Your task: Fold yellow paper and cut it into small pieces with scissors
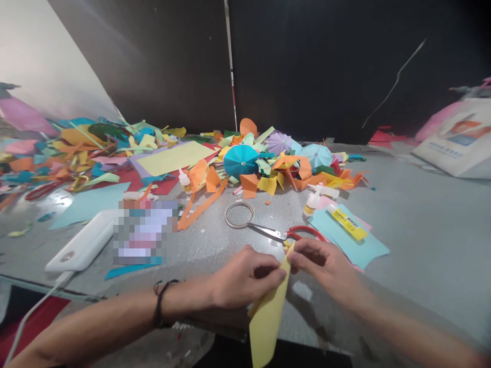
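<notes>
A long folded sheet of yellow paper [269, 319] slants down past the table's front edge, held up by both hands. My left hand [247, 278] pinches it from the left, thumb on its upper part. At the top corner, the fingers of my right hand [322, 263] close on the paper's edge. Just beyond lie scissors with red handles [307, 232], their handles partly behind the paper and my right hand. A roll of tape [239, 215] sits by the scissor tips.
Paper scraps and paper pinwheel shapes [241, 161] heap along the back. Glue bottles [312, 202] stand nearby. Right are light blue sheets [370, 250] with a yellow-labelled packet [347, 222]. Left lies a white power bank [86, 240] with its cable. A white bag [458, 135] stands far right.
</notes>
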Motion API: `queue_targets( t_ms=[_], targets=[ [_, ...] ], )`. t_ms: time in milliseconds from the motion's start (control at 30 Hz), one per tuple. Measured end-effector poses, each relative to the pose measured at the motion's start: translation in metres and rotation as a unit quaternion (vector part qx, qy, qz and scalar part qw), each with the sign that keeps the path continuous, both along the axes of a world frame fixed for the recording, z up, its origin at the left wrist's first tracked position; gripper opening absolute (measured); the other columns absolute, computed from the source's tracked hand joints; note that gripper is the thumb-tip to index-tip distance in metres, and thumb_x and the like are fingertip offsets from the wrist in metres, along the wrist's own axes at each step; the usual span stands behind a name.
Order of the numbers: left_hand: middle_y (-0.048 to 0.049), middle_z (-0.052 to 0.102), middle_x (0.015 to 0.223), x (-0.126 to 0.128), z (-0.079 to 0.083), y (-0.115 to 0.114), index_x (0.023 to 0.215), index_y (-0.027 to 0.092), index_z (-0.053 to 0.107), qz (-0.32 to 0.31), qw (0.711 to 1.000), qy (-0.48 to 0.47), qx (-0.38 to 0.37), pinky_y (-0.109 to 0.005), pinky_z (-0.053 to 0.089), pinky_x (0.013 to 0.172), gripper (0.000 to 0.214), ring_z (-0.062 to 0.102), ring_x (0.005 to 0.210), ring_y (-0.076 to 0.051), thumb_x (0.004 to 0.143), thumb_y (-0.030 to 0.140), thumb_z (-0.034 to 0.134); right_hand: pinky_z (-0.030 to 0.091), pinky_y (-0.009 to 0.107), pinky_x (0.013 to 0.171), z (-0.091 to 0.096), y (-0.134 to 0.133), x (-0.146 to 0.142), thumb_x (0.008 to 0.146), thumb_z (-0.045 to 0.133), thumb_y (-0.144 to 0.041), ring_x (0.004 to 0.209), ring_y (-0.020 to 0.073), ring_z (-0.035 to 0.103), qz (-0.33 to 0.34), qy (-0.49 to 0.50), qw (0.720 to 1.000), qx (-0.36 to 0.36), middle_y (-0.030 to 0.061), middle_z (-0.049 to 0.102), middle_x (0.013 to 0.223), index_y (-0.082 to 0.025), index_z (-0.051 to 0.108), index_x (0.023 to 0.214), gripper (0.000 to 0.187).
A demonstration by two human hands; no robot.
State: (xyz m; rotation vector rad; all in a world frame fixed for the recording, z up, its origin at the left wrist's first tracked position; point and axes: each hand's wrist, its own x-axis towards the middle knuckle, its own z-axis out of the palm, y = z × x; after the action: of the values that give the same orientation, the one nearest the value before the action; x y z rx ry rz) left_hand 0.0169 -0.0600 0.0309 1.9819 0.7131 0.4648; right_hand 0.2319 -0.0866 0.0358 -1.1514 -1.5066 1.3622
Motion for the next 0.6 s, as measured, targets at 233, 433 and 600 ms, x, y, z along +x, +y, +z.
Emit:
queue_targets(
  t_ms=[233, 433, 600],
  targets=[
    [0.0073, 0.033, 0.058, -0.0006, 0.0033, -0.0003, 0.066, 0.017, 0.045, -0.008, 1.000, -0.003, -0.026, -0.021, 0.025, 0.050, 0.037, 0.031, 0.054, -0.006, 0.098, 0.033, 0.054, 0.058, 0.028, 0.074, 0.0005, -0.0007, -0.0007, 0.088, 0.076, -0.052, 0.075, 0.0152, 0.067, 0.000, 0.004, 1.000, -0.014, -0.0001, 0.067, 0.077, -0.021, 0.068, 0.078, 0.034],
    [0.0074, 0.032, 0.058, -0.0001, 0.0055, -0.0007, 0.064, 0.017, 0.045, -0.015, 0.999, -0.003, -0.030, -0.022, 0.023, 0.049, 0.042, 0.029, 0.054, -0.006, 0.097, 0.038, 0.059, 0.059, 0.031, 0.074, 0.0008, -0.0018, -0.0010, 0.087, 0.077, -0.054, 0.077, 0.0176, 0.068, -0.007, -0.003, 1.000, -0.019, 0.0013, 0.069, 0.079, -0.022, 0.069, 0.079, 0.034],
    [0.0076, 0.034, 0.057, -0.0004, 0.0054, -0.0016, 0.065, 0.017, 0.044, -0.017, 1.000, 0.013, -0.009, -0.020, 0.025, 0.050, 0.039, 0.030, 0.053, -0.006, 0.098, 0.033, 0.055, 0.059, 0.032, 0.075, 0.0008, -0.0015, -0.0008, 0.088, 0.076, -0.055, 0.077, 0.0184, 0.068, -0.006, -0.014, 1.000, -0.013, 0.0020, 0.069, 0.079, -0.023, 0.069, 0.078, 0.035]
  ],
)
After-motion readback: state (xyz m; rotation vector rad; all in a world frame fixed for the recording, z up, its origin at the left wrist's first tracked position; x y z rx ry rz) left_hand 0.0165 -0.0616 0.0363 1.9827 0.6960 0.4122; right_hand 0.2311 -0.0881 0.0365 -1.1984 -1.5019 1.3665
